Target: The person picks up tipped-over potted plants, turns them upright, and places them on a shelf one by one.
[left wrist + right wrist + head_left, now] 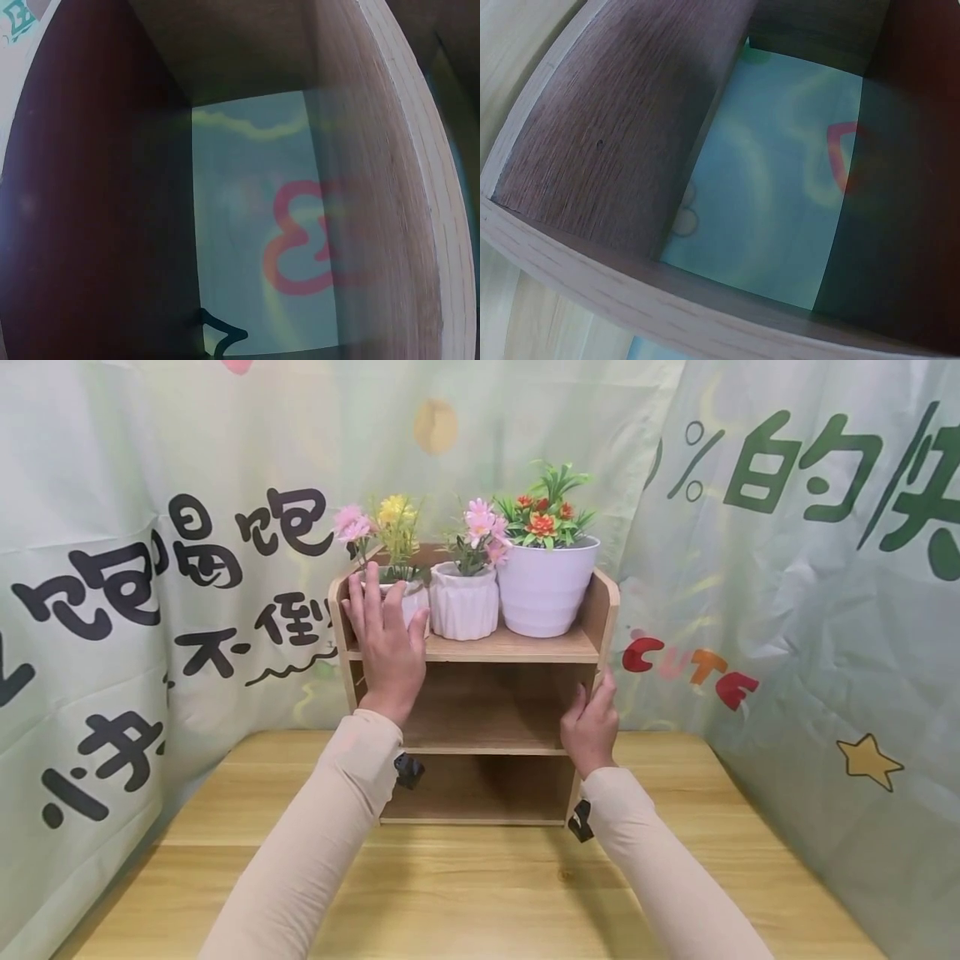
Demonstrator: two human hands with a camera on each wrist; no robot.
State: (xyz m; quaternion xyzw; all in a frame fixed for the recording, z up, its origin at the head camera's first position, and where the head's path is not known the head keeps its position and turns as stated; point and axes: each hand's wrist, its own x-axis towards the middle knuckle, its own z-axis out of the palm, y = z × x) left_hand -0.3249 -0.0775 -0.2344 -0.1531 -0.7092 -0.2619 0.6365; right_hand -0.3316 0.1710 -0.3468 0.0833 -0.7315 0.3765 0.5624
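Note:
A small wooden shelf (480,742) with three levels stands on the table, and its top holds three potted artificial plants. At the left of the top level my left hand (390,652) touches a small white pot (415,603) with pink and yellow flowers, its fingers extended and spread, hiding part of the pot. Beside it are a ribbed white pot (465,603) with pink flowers and a larger white pot (547,589) with red-orange flowers. My right hand (591,727) grips the shelf's right side panel (606,602), thumb toward the inside. Neither hand shows in the wrist views.
The wooden table (465,893) extends in front of the shelf and to both sides. A printed curtain (787,635) with lettering hangs behind and around it. In the left wrist view, a shelf compartment (375,172) has an opening at the back through which the curtain shows.

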